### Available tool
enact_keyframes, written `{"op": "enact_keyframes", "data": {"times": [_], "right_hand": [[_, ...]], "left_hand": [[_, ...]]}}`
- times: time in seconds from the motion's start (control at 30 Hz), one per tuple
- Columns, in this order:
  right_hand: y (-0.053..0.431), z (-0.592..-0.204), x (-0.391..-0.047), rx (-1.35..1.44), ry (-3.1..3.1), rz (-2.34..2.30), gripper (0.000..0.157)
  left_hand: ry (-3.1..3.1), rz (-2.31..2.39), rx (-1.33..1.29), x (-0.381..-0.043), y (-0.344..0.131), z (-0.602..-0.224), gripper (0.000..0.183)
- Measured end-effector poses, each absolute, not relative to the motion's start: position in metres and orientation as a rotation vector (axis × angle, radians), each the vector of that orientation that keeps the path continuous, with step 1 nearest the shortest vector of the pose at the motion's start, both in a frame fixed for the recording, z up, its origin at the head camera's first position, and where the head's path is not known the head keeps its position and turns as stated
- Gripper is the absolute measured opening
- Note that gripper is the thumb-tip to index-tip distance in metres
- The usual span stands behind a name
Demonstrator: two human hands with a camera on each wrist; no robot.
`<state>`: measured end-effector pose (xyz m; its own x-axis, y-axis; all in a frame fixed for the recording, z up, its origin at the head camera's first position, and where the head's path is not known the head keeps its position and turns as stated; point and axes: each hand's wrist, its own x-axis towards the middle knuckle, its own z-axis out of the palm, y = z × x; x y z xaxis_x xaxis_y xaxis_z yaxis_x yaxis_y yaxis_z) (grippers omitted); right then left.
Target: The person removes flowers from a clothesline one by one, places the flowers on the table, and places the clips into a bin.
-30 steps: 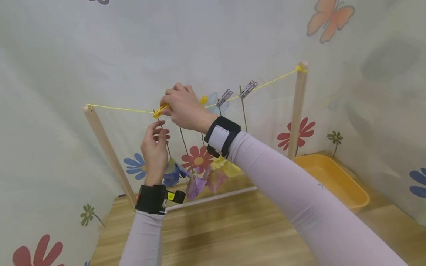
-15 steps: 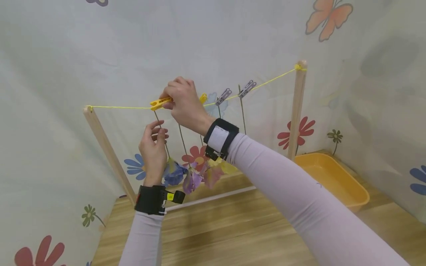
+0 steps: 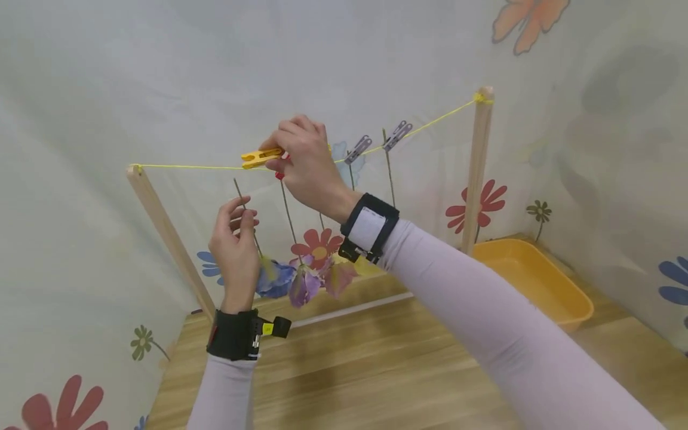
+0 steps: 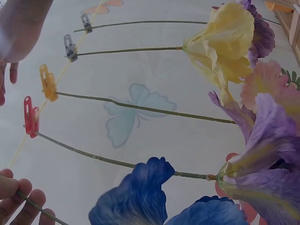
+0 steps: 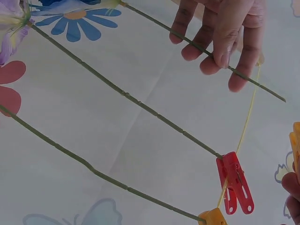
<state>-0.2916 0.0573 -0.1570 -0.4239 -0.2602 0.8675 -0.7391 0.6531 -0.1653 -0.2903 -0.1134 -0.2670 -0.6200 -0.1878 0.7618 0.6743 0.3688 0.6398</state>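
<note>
My left hand (image 3: 235,245) pinches the stem of a blue artificial flower (image 3: 276,279) between thumb and fingers. The stem's upper end pokes out above the fingertips, with no clip on it. My right hand (image 3: 306,158) holds a yellow clothespin (image 3: 260,157) by its handle end. In the right wrist view that clothespin (image 5: 296,145) appears apart from the yellow line (image 5: 247,108). Beside it, a red clothespin (image 5: 234,183) fixes the stem of a purple flower (image 4: 262,164) to the line. Another yellow clothespin (image 4: 48,82) holds a further stem.
Two grey clothespins (image 3: 358,149) hold more flowers, one of them yellow (image 4: 220,42). Wooden posts (image 3: 169,239) carry the line at both ends, above a wooden table (image 3: 349,370). An orange tray (image 3: 532,280) stands at the right. A flower-printed backdrop (image 3: 188,71) hangs behind.
The yellow clothespin has come off the stem's tip and moved up with my right hand. The left hand has shifted left and slightly down with the blue flower's stem.
</note>
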Motion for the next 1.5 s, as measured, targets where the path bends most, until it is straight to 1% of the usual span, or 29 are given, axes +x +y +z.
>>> {"op": "enact_keyframes", "data": {"times": [0.33,0.67,0.77,0.9,1.0,1.13,1.3,1.5], "right_hand": [[0.074,-0.187,-0.273,0.872,-1.865,0.759,0.025],[0.122,-0.226,-0.260,0.886,-1.687,0.801,0.032],[0.141,-0.235,-0.254,0.869,-1.657,0.818,0.033],[0.170,-0.248,-0.244,0.788,-1.635,0.848,0.035],[0.191,-0.257,-0.240,0.681,-1.615,0.889,0.037],[0.217,-0.268,-0.235,0.538,-1.582,0.940,0.040],[0.249,-0.274,-0.232,0.409,-1.530,0.966,0.038],[0.293,-0.286,-0.240,0.279,-1.543,0.922,0.037]], "left_hand": [[-1.775,-1.148,-0.506,-0.271,-0.113,-0.276,0.026],[-1.818,-1.015,-0.651,-0.251,-0.100,-0.297,0.027],[-1.824,-0.996,-0.710,-0.244,-0.095,-0.306,0.031],[-1.827,-0.973,-0.801,-0.238,-0.088,-0.316,0.040],[-1.833,-0.943,-0.846,-0.235,-0.081,-0.322,0.042],[-1.858,-0.888,-0.872,-0.232,-0.075,-0.327,0.043],[-1.918,-0.837,-0.895,-0.229,-0.076,-0.329,0.039],[-1.966,-0.775,-0.981,-0.228,-0.072,-0.340,0.044]]}}
